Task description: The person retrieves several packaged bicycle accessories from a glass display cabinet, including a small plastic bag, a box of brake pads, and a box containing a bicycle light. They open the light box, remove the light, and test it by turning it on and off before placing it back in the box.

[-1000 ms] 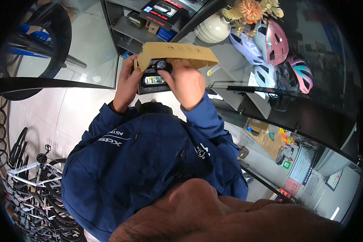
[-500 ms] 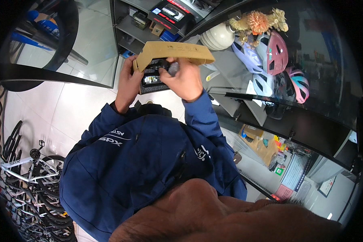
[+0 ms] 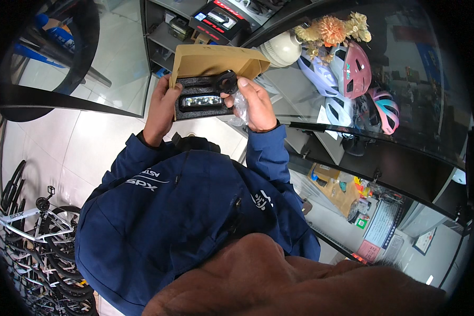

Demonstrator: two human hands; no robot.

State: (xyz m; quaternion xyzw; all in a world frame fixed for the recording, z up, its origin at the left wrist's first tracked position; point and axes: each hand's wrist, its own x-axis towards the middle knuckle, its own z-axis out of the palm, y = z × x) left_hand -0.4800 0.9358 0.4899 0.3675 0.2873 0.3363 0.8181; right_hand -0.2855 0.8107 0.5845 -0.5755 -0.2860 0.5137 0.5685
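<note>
An open cardboard box (image 3: pixel 216 52) is held in front of me, its brown lid raised along the far side. Black foam (image 3: pixel 195 84) lines it, and a black light with clear lenses (image 3: pixel 201 101) lies in the foam. My left hand (image 3: pixel 162 109) grips the box's left side, thumb over the edge. My right hand (image 3: pixel 258 105) pinches a black ring-shaped clamp (image 3: pixel 226 82) above the box's right end. A crumpled clear plastic bag (image 3: pixel 240 108) hangs under the right fingers; whether it is tied to the clamp, I cannot tell.
On the right a glass-topped counter (image 3: pixel 295 100) carries bike helmets (image 3: pixel 353 68), a white vase (image 3: pixel 282 48) and flowers. Shelves with boxed goods (image 3: pixel 216 21) stand ahead. A glass door (image 3: pixel 121 58) is at the left, and several bicycles (image 3: pixel 42 226) line the lower left.
My right hand has drawn back to the right, bringing the black clamp and plastic bag into plain sight. The lid has tilted farther back, so the foam and light show more.
</note>
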